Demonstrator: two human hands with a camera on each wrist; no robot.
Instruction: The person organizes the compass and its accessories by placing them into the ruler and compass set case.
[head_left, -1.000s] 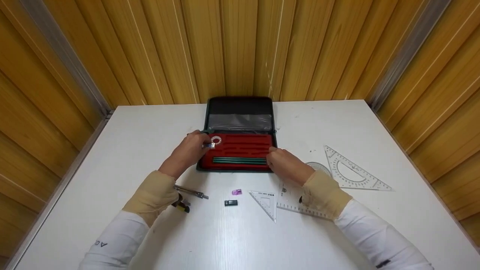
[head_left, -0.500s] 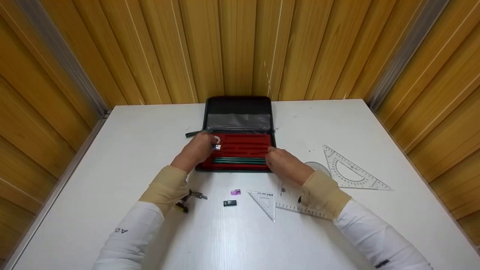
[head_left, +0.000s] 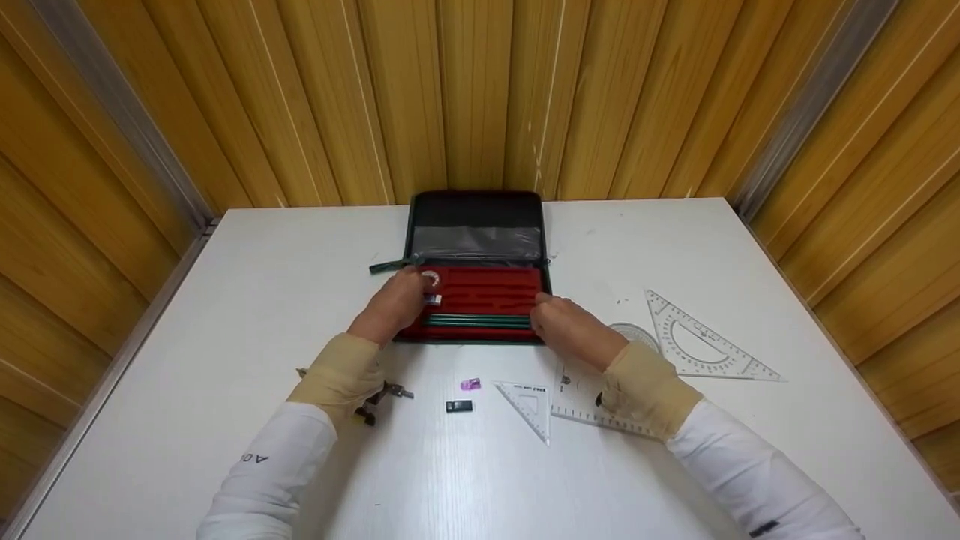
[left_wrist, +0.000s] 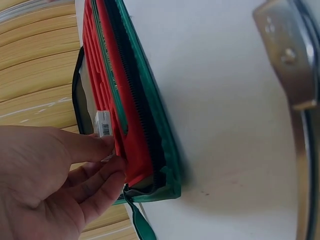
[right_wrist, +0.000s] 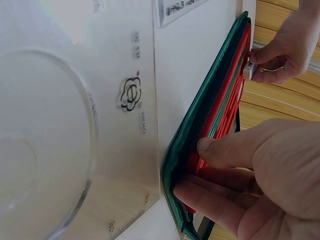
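In the head view, my left hand (head_left: pixel 392 304) pinches a small white eraser (head_left: pixel 433 299) over the left end of the red tray (head_left: pixel 487 278). The left wrist view shows a barcode on the eraser (left_wrist: pixel 104 124), held between thumb and fingers at the tray. My right hand (head_left: pixel 574 328) grips the tray's right end; in the right wrist view its thumb (right_wrist: pixel 220 148) lies on top by the green pencils, with the fingers at the side. The pencils (head_left: pixel 476 321) lie along the tray's front, inside the open green case (head_left: pixel 471 343). A white ring (head_left: pixel 431 278) lies at the back left.
In front of the case are a purple sharpener-like piece (head_left: pixel 470 384), a black box (head_left: pixel 459 406) and a small set square (head_left: pixel 531 405). A large set square (head_left: pixel 705 345) and a clear ruler (head_left: pixel 574 397) lie right. Metal compass parts (head_left: pixel 397 390) are partly behind my left wrist.
My left hand has moved right and slightly down with the eraser, closer in over the tray's left end. The right hand keeps its place at the tray's right end.
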